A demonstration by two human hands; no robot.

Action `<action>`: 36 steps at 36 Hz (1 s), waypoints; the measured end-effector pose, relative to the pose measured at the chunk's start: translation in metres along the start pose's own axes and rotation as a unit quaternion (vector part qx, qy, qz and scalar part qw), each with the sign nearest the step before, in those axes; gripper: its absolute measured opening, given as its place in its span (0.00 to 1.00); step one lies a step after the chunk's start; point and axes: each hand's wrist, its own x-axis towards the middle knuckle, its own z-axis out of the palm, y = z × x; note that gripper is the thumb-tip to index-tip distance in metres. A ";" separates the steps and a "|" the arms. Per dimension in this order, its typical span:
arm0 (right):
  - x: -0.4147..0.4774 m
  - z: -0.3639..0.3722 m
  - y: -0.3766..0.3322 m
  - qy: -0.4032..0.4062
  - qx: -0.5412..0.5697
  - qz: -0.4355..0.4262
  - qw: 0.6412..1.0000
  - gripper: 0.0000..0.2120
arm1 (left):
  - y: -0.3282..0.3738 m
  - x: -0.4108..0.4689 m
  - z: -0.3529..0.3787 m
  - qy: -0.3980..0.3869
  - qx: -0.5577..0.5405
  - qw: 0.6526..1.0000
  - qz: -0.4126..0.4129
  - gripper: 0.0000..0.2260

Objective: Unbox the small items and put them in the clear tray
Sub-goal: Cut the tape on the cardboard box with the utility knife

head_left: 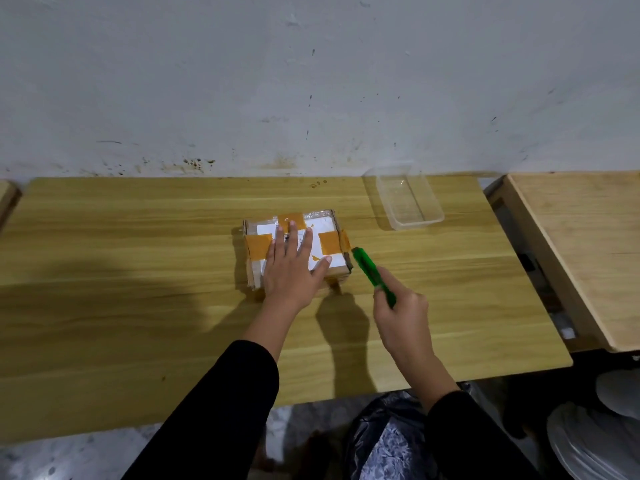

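In the head view, a cardboard box (325, 233) is seen near the middle of the wooden desk (138, 271), sealed with strips of orange tape (291, 220) over a white label, so its contents are hidden. The left hand (289, 268) is laid flat on the lid, its fingers straight and spread and the thumb stretched toward the near right corner; nothing is gripped by it, the box is only pressed down. The right hand (401, 313) is curled round the rear of a green utility knife (372, 275), which is held at a slant with its tip set against the right edge of the box, beside a strip of tape. The clear tray (405, 202) is placed at the far right of the desk near the wall, well apart from the box. Black sleeves are worn on both arms.
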 end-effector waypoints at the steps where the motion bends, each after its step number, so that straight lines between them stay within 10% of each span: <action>1: 0.001 -0.001 0.001 0.017 0.057 0.030 0.998 0.19 | -0.002 -0.001 0.000 -0.001 0.003 1.000 0.007 0.30; 12: 0.031 0.021 0.003 0.049 0.267 0.191 0.943 0.16 | -0.064 -0.015 -0.018 -0.012 0.051 0.982 0.183 0.33; 19: 0.032 0.035 0.004 -0.066 0.319 0.239 0.915 0.21 | -0.069 -0.036 -0.013 0.160 -0.046 0.983 -0.078 0.33; 24: 0.036 0.045 0.004 -0.127 0.314 0.248 0.908 0.23 | -0.040 -0.035 -0.010 0.126 -0.371 0.866 -0.310 0.38; 36: 0.081 0.071 0.005 -0.149 0.403 0.275 0.860 0.29 | -0.115 0.012 -0.021 0.063 -0.444 0.882 -0.143 0.22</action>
